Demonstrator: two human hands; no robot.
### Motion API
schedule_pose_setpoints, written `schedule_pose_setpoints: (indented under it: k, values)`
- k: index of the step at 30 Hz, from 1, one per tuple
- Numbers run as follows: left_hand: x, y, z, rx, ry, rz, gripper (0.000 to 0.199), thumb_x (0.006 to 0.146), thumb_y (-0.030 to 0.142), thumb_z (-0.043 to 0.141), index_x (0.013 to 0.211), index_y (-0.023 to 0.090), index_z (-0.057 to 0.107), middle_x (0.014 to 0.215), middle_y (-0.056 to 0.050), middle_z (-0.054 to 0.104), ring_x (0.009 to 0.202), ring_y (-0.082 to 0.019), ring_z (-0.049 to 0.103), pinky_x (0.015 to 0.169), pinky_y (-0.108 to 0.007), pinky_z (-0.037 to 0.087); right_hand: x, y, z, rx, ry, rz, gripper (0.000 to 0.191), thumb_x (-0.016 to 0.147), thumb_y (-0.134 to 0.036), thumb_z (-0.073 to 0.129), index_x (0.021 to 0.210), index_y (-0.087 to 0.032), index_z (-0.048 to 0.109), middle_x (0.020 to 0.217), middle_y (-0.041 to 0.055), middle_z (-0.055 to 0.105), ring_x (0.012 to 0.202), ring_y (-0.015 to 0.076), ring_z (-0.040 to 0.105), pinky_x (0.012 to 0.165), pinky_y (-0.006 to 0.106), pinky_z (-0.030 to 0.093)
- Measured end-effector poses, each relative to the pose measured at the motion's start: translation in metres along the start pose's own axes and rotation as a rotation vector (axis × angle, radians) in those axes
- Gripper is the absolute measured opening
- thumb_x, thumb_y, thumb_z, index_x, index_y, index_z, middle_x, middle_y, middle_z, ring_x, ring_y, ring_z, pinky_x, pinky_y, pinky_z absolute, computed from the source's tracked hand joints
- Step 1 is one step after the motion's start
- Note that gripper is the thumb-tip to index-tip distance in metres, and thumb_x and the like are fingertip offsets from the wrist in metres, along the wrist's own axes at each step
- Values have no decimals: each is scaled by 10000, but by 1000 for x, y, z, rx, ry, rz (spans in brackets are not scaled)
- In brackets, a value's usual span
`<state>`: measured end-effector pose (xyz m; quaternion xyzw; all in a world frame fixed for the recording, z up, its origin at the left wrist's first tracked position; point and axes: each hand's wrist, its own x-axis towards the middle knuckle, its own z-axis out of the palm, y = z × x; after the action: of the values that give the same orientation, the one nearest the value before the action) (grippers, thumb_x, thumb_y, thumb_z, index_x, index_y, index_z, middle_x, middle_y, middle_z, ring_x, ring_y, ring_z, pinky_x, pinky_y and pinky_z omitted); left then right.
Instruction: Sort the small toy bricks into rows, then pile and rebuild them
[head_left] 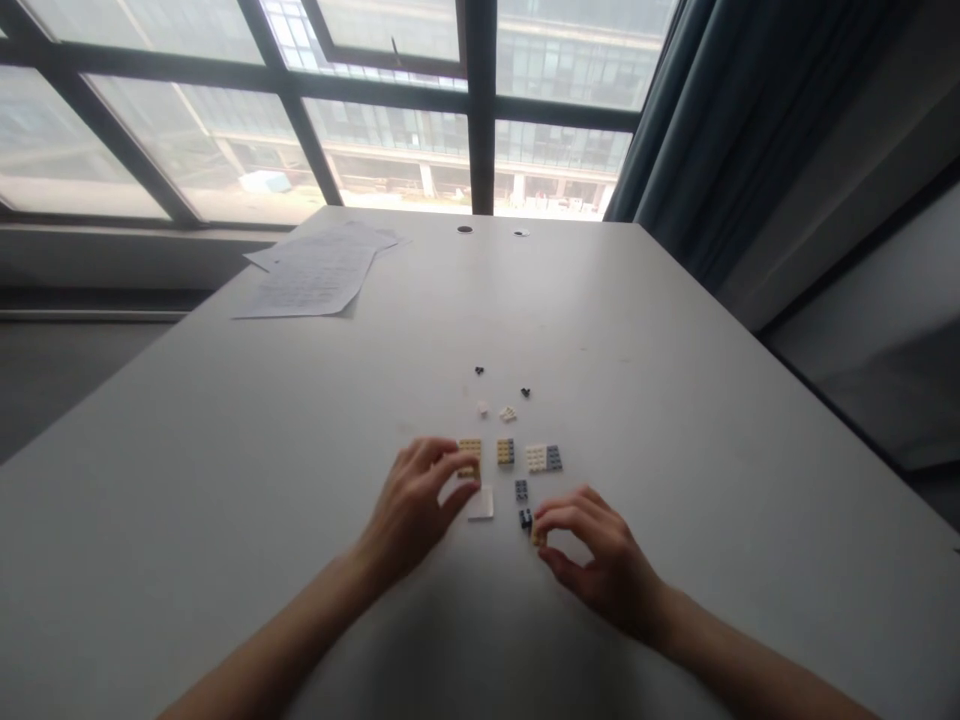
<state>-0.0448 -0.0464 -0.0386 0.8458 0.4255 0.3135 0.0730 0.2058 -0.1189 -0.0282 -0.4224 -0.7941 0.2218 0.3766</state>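
The left hand [420, 495] is half curled, thumb and index apart, its fingertips at the tan plate [469, 446]; whether it grips that plate, I cannot tell. The right hand [600, 540] is nearly closed, thumb and index pinching the tan brick [538, 537] low over the near part of the bench [300, 420], just right of the dark brick [525, 519]. The white tile [482, 504] lies near the left thumb. On the far side of the hands sit the two-tone block [505, 452] and, to its right, the white plate [535, 458]. The step in hand looks like handling and placing small bricks; the next move seems to call for keeping the pinch light and the tan brick level beside its dark neighbour
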Motion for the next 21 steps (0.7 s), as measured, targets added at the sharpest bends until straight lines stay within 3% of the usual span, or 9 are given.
schedule_pose_setpoints:
  k: [2,5,13,21]
  values:
    - [-26,24,-5,-22,-71,64,170,864,246,586,1029,232,619,953,-58,566,890,-197,519,800,-346,449,-3,-12,10,-72,-68,-76,104,838,-141,582,891,-227,604,937,32,700,847,183,572,796,337,425]
    - [-46,39,-9,-74,-148,92,147,856,220,584,998,227,622,891,-51,562,842,-188,513,771,-334,441,-6,-19,23,-184,-139,-129,99,871,-132,552,845,-216,598,955,7,712,805,165,545,780,329,386]
    - [-43,40,-2,-60,-254,115,131,845,227,585,961,240,645,819,-38,577,805,-183,511,741,-319,430,-11,-11,31,-258,-137,-116,82,866,-154,573,885,-215,624,988,31,701,853,177,541,809,334,370]
    - [-43,41,0,-42,-226,88,94,834,253,620,922,245,650,794,-25,587,785,-176,517,733,-315,421,-7,-12,33,-268,-126,-121,111,891,-162,548,843,-208,636,858,22,693,801,176,514,775,329,365]
